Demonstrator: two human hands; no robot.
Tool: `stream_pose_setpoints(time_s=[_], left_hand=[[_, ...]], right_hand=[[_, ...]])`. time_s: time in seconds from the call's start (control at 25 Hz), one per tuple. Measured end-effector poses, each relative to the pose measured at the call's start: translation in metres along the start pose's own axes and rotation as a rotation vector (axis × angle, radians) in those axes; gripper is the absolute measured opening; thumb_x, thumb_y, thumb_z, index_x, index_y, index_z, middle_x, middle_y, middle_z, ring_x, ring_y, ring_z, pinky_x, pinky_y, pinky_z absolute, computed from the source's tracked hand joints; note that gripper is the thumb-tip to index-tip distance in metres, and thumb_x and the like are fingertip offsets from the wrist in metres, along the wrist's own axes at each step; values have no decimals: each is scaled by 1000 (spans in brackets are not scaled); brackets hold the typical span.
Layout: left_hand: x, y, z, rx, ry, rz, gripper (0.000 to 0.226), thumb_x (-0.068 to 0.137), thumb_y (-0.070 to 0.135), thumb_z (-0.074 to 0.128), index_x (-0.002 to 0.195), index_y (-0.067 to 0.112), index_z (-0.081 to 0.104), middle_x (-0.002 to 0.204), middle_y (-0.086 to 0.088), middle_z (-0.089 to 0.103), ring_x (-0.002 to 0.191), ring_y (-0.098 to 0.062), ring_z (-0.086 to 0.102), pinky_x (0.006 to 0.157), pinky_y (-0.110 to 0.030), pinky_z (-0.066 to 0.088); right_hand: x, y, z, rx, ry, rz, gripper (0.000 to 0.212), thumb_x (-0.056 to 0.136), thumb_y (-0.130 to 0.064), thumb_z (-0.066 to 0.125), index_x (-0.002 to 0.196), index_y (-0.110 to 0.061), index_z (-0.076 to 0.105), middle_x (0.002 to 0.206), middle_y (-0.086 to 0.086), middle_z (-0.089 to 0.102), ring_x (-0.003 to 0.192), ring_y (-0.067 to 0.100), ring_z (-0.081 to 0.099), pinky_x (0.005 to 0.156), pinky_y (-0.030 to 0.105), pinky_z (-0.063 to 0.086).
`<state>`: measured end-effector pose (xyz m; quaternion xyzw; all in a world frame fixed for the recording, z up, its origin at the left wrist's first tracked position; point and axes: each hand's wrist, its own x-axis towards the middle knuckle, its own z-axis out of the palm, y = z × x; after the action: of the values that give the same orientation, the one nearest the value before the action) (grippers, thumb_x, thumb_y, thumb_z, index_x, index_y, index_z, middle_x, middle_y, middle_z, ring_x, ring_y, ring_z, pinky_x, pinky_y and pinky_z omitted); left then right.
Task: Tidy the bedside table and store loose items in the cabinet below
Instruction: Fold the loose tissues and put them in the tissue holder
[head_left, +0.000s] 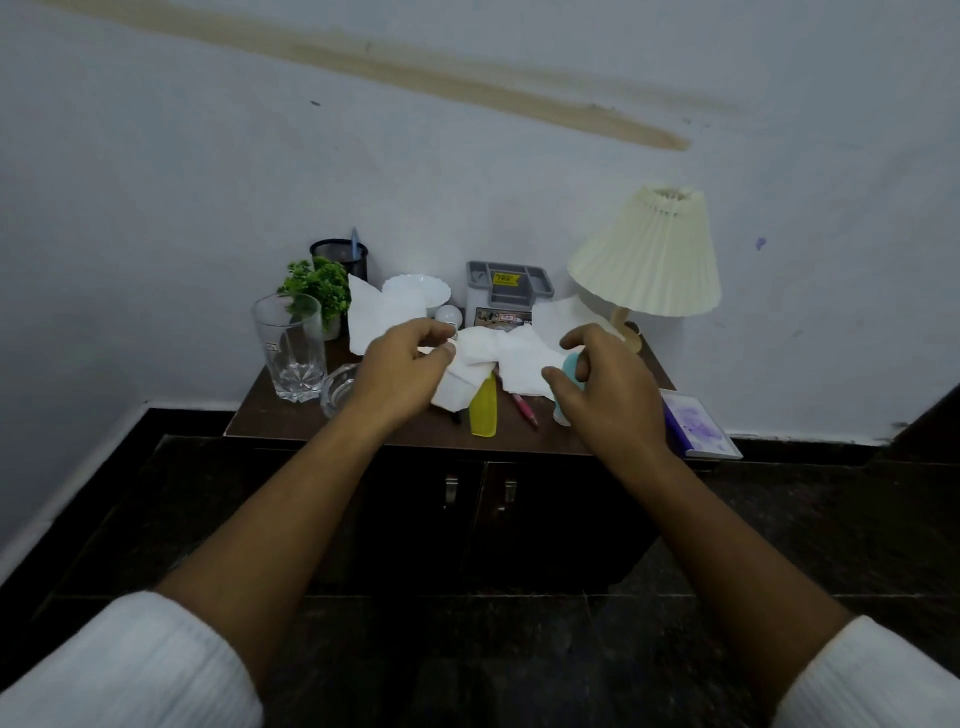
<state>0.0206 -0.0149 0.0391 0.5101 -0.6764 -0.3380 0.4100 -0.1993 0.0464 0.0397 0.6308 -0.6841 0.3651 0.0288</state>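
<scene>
Left hand (410, 364) fingers pinch the crumpled tissue (498, 358), likely to bunch it off the bench (265, 413); right hand (602, 389) fingers spread wide by its other end

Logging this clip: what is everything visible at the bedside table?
tissues: several, white, spread across table middle
drinking glass: one, clear, front-left corner
ashtray: one, clear, beside the glass
plant: one, green, back left
pen holder: one, black mesh, behind plant
dish: one, white scalloped, back centre
bulb: one, white, before dish
organiser: one, grey, back centre
lamp: one, cream shade, back right
comb: one, yellow, front edge
pen: one, pink, right of comb
teal item: one, under right hand, unidentifiable
notebook: one, purple-white, right edge
cabinet doors: two, dark, shut, below
left hand: pinches the tissues
right hand: curled over teal item; grip unclear
</scene>
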Motion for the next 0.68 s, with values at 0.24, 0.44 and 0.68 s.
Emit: stream_pose_setpoints(time_s=[0.24, 0.44, 0.68], left_hand=[[-4, -26, -38, -25, 7, -154, 30, 99, 23, 57, 127, 18, 66, 123, -2, 68, 112, -19, 64, 101, -46, 52], [22, -31, -39, 19, 36, -134, 25, 97, 24, 56, 118, 23, 70, 114, 2, 70, 105, -18, 67, 95, -45, 55], [36, -40, -32, -77, 42, -138, 25, 91, 27, 58, 111, 27, 71, 106, 5, 73, 98, -17, 70, 90, -42, 57]], right_hand=[[15, -35, 69, -36, -383, -141, 30, 89, -37, 69, 116, -25, 62, 104, -6, 60, 97, 16, 59, 81, 38, 50], [24, -42, 113, -193, -444, -197, 40, 89, -43, 69, 121, -21, 62, 117, 4, 58, 110, 25, 54, 86, 42, 52], [31, -42, 129, -199, -280, -210, 14, 93, -22, 55, 94, -15, 67, 99, 6, 61, 98, 28, 53, 72, 41, 51]])
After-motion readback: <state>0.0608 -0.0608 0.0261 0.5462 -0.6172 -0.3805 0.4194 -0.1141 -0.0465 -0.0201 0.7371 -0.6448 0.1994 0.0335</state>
